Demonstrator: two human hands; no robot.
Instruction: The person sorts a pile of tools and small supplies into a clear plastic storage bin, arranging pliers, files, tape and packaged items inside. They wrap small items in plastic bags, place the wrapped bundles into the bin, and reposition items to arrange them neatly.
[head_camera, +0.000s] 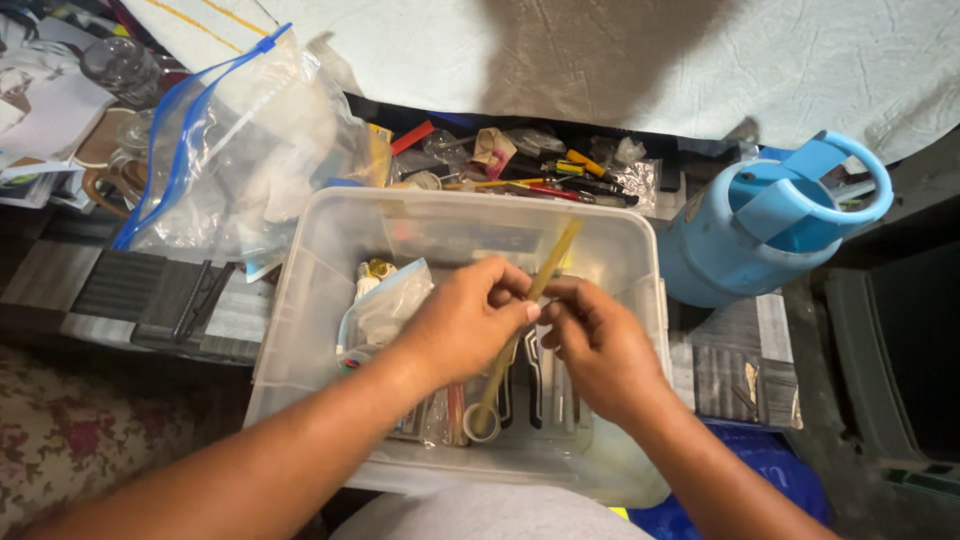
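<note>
Hands (530, 325) pinch tan stick (540, 285) between them, over clear bin (640, 250).

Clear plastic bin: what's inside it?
Inside the clear plastic bin: a small plastic bag, a tape roll and dark tools. Both hands, left hand and right hand, cover the middle.

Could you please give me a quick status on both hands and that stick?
Left hand and right hand both pinch yellowish stick. Held tilted over clear plastic bin. Nothing blocking.

Both hands hide the middle of the yellow stick (555, 258)
</note>
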